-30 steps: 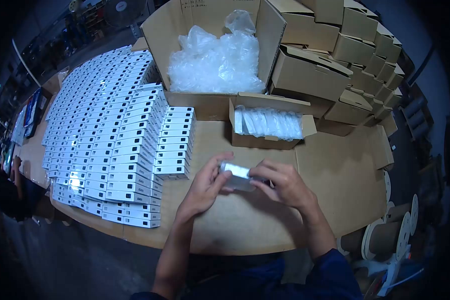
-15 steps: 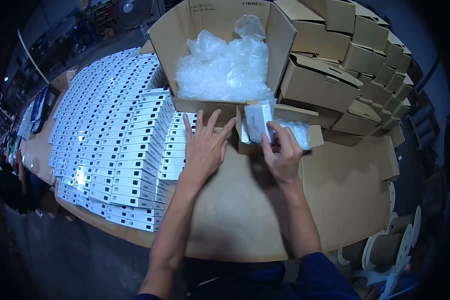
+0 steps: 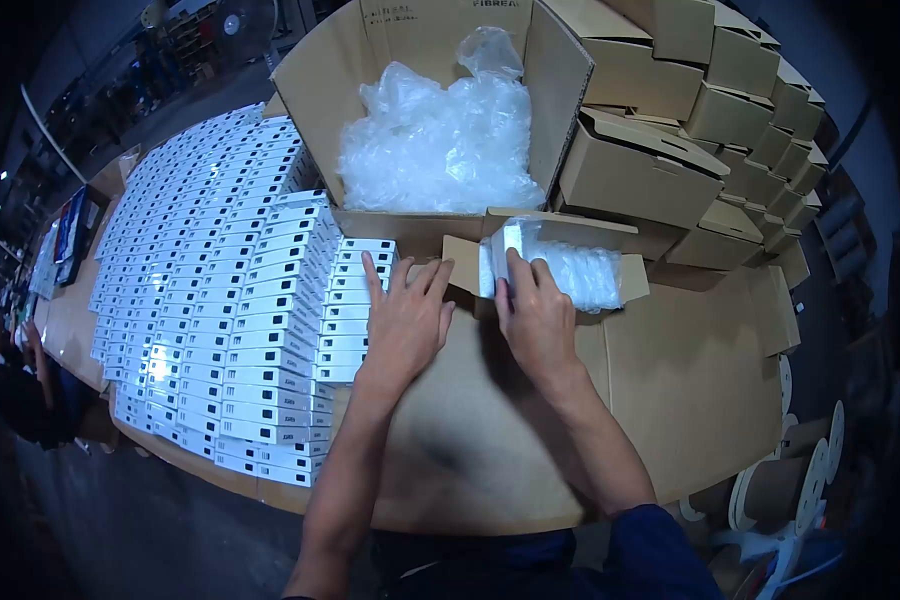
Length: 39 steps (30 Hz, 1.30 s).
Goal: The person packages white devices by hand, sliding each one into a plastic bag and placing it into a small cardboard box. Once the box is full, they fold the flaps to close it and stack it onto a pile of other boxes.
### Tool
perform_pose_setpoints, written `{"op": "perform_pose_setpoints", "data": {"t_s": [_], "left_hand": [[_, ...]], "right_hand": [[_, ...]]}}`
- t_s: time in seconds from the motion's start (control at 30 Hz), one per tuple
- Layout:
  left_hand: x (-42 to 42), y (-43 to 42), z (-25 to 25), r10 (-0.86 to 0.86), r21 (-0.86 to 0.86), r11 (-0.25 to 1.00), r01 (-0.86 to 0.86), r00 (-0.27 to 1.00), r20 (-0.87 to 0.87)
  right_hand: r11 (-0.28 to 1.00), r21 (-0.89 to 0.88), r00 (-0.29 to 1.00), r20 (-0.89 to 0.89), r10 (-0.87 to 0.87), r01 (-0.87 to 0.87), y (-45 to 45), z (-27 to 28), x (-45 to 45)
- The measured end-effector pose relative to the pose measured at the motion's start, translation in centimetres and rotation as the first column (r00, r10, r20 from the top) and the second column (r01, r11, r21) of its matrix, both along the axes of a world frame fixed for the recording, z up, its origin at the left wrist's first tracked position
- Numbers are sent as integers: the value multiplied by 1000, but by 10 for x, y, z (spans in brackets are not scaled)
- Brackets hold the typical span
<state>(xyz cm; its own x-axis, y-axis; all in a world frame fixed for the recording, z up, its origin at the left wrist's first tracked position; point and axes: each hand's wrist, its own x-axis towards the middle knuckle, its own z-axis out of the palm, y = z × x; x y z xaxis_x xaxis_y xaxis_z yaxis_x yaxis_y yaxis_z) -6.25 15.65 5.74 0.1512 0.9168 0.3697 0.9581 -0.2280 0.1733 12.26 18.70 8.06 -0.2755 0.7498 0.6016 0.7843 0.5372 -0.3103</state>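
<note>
My right hand (image 3: 542, 325) grips a slim white box in a clear plastic bag (image 3: 511, 238), tilted on edge at the left end of a small open carton (image 3: 633, 282). Beside that box, bagged items (image 3: 588, 274) stand in a row inside the carton. My left hand (image 3: 406, 322) is palm down with its fingers spread and holds nothing. Its fingertips come close to the carton's left flap; whether they touch it I cannot tell. To its left are stacks of white boxes (image 3: 270, 300) with small dark squares on their ends.
Behind the small carton stands a large carton (image 3: 305, 85) full of clear plastic bags (image 3: 440, 140). Brown cartons (image 3: 640, 165) are piled at the right. Cable spools (image 3: 785, 485) sit below the table's (image 3: 690, 400) right edge. Another person (image 3: 35, 385) is at the far left.
My right hand has lowered the bagged white box into the left end of the small carton, turning it on edge. My left hand stays spread near the carton, slightly lower in view.
</note>
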Motion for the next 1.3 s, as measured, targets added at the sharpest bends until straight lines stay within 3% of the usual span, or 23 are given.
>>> {"op": "perform_pose_setpoints", "data": {"t_s": [0.1,0.23,0.27,0.37,0.5,0.77,0.9,0.93,0.97,1.0,1.03,1.07,1.1,1.13,1.23,1.3], "left_hand": [[0,3,0,-8,-1,1000,8,1000,-22],[1,2,12,-14,-6,1000,14,999,-52],[3,2,13,-14,-8,1000,14,998,-56],[5,4,19,-15,-27,1000,13,995,-94],[3,6,11,-4,-38,999,-1,992,-129],[9,5,7,-69,-94,994,63,996,-54],[16,2,7,-60,-75,995,68,993,102],[19,0,12,-43,-83,995,59,982,186],[24,0,15,-24,-90,995,50,962,271],[31,0,11,-4,35,999,-8,941,338],[35,0,5,45,-14,999,-44,866,499],[39,1,-1,98,-68,995,-71,761,642],[42,4,-9,152,-124,988,-88,631,761],[45,12,-26,104,5,987,-159,669,736],[46,31,-35,141,-78,989,-127,621,771],[52,37,-32,107,5,986,-166,661,743]], "right_hand": [[975,-203,985,161,-63,95,18,-11,-6],[980,-188,988,147,-41,68,20,-7,-5],[964,-256,989,144,-30,66,18,-9,-3],[988,-142,982,187,-35,62,5,-19,6],[989,-146,971,234,58,-24,1,-51,15],[979,-201,933,358,37,38,15,-59,9],[969,-238,974,195,118,-70,-8,-38,27],[995,-98,988,147,50,-36,-22,-27,36],[999,-24,994,-109,-29,27,-30,-35,51],[994,27,928,-362,-89,106,-35,-45,66],[965,-124,764,-592,-258,230,-32,-53,79],[907,-294,520,-747,-414,301,-27,-61,92],[890,-351,429,-784,-449,290,-13,-77,110],[873,-405,333,-812,-480,271,1,-86,125],[818,-573,490,-699,-521,51,32,-74,154],[787,-608,520,-708,-477,-105,49,-70,169]]}}
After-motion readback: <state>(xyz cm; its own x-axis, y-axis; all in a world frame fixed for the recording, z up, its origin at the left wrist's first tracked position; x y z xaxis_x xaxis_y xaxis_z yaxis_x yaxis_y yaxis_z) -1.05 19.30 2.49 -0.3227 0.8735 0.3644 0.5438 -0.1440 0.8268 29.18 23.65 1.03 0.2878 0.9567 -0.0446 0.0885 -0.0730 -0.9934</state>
